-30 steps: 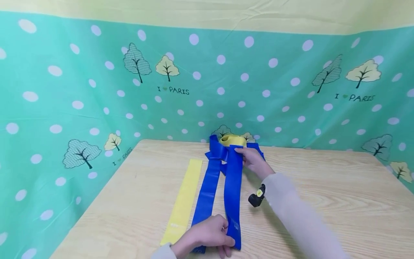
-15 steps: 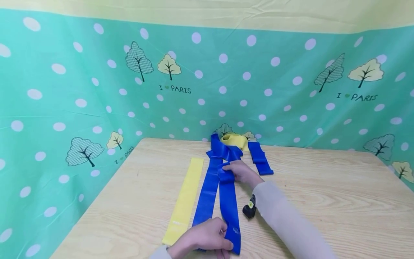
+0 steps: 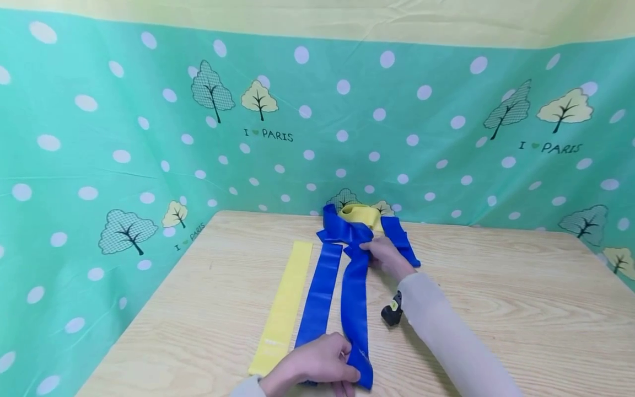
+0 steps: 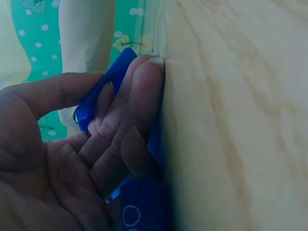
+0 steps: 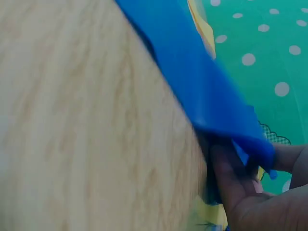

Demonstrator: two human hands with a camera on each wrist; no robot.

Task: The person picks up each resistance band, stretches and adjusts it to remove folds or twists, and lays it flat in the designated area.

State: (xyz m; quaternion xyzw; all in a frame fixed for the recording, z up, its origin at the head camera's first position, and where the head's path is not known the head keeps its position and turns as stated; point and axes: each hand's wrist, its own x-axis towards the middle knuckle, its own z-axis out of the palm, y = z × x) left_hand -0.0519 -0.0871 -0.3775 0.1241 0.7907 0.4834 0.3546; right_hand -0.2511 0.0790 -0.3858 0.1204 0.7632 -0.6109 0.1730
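Both hands hold one blue flat exercise band (image 3: 354, 303) stretched lengthwise across the table. At its near end, with a faint printed mark, my left hand (image 3: 322, 358) pinches the edge between thumb and fingers. In the left wrist view the band's folded edge (image 4: 115, 72) shows between thumb and fingertips, the other fingers lying along the tabletop. My right hand (image 3: 389, 256) pinches the band farther back, by a rumpled blue bundle (image 3: 337, 226). In the right wrist view the band (image 5: 192, 82) drapes over the fingers, hiding part of the grip.
Left of the held band lie a second blue strip (image 3: 322, 286) and a yellow strip (image 3: 283, 309), both flat. A yellow loop (image 3: 364, 215) and another blue piece (image 3: 399, 240) lie at the table's back edge, against a green dotted curtain (image 3: 278, 176).
My right hand came nearer with the band's far part, folding it, then moved back toward the bundle. The blue piece at the back right came into fuller view. The left hand stayed put.
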